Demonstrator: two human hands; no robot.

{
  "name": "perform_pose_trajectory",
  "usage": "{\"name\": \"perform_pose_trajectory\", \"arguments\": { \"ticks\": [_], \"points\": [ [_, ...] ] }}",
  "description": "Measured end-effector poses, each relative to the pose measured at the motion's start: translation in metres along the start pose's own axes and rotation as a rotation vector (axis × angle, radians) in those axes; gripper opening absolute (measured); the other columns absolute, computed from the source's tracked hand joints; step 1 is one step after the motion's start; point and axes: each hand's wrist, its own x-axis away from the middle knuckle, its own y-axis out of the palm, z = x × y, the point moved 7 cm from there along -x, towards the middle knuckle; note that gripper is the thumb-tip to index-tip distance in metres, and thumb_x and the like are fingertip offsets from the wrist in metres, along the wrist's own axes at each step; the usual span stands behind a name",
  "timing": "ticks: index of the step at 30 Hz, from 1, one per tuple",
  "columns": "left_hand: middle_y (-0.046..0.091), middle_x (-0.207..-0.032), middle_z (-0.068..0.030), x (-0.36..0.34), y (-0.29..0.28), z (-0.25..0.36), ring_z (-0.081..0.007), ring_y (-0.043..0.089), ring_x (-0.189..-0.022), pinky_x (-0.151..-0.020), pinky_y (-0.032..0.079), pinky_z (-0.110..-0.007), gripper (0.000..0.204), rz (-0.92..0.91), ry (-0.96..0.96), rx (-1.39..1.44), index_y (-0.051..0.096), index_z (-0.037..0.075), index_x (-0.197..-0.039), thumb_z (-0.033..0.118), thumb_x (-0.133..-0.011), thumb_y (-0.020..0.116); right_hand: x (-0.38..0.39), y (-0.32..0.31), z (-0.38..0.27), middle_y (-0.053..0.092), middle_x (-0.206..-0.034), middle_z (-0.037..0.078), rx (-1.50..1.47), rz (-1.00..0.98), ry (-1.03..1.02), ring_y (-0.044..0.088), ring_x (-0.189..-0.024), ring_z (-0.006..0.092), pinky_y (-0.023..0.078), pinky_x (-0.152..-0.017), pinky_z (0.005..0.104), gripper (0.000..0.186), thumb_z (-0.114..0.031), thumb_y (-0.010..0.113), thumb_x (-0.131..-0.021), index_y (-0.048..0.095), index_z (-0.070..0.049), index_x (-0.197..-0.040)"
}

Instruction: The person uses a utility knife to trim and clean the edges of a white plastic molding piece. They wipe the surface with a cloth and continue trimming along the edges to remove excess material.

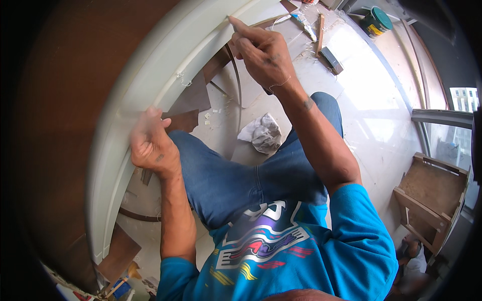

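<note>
A pale white frame curves along my left, beside a dark brown panel. A thin white bead runs down its inner edge, with a frayed white scrap hanging midway between my hands. My right hand is closed, its forefinger reaching to the frame's edge. Something small and dark shows at that fingertip, too small to name. Lower down, my left hand is at the same frame, fingers curled and pressed together, their tips blurred. Whatever they pinch, if anything, is hidden.
Between my knees a crumpled whitish cloth lies on the pale tiled floor. Brown board pieces and small scraps lie beside the frame. Farther off are a dark block, a wooden strip and a green-lidded bucket. A wooden stand is at right.
</note>
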Motion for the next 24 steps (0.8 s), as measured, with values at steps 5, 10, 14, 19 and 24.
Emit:
{"name": "perform_pose_trajectory", "arguments": {
  "ticks": [5,10,14,19,24],
  "points": [
    [0.077,-0.094,-0.0231,-0.002,0.001,0.005,-0.018,0.075,-0.074,-0.065,0.064,-0.026,0.026,-0.029,-0.026,-0.002,0.069,-0.015,-0.11,0.009,-0.101,0.072,0.01,0.012,-0.005,0.065,-0.082,0.005,0.09,-0.06,-0.02,0.058,-0.074,0.0106,0.051,-0.073,0.0269,0.045,-0.01,0.054,-0.101,0.063,0.0,-0.144],
    [0.077,-0.093,-0.022,-0.001,-0.001,0.001,-0.0176,0.074,-0.073,-0.066,0.063,-0.026,0.025,-0.028,-0.043,0.032,0.07,-0.014,-0.11,0.009,-0.101,0.072,0.024,0.03,-0.014,0.062,-0.078,0.021,-0.001,0.011,0.006,0.06,-0.072,0.027,0.051,-0.077,0.0364,0.038,-0.013,0.06,-0.097,0.07,-0.001,-0.132],
    [0.078,-0.093,-0.0201,-0.001,-0.001,0.004,-0.0173,0.074,-0.073,-0.066,0.063,-0.026,0.024,-0.028,-0.022,0.074,0.071,-0.014,-0.109,0.009,-0.101,0.072,0.031,0.039,-0.015,0.071,-0.091,0.008,0.024,-0.029,0.019,0.064,-0.077,0.0123,0.054,-0.074,0.0286,0.044,-0.012,0.057,-0.101,0.063,-0.001,-0.144],
    [0.078,-0.092,-0.019,-0.003,0.0,0.004,-0.0167,0.074,-0.074,-0.065,0.063,-0.026,0.024,-0.015,0.013,0.109,0.071,-0.014,-0.108,0.009,-0.1,0.072,0.034,0.042,-0.015,0.07,-0.092,0.009,0.079,0.017,0.013,0.063,-0.077,0.0127,0.055,-0.074,0.0287,0.044,-0.011,0.058,-0.101,0.065,-0.002,-0.143],
    [0.078,-0.09,-0.0181,-0.003,-0.001,0.006,-0.0163,0.074,-0.073,-0.064,0.063,-0.026,0.022,-0.015,0.024,0.118,0.072,-0.013,-0.107,0.008,-0.1,0.072,0.047,0.057,-0.025,0.066,-0.087,0.007,0.041,-0.007,0.054,0.062,-0.076,0.0116,0.053,-0.074,0.0283,0.043,-0.009,0.059,-0.1,0.065,0.0,-0.142]
  ]
}}
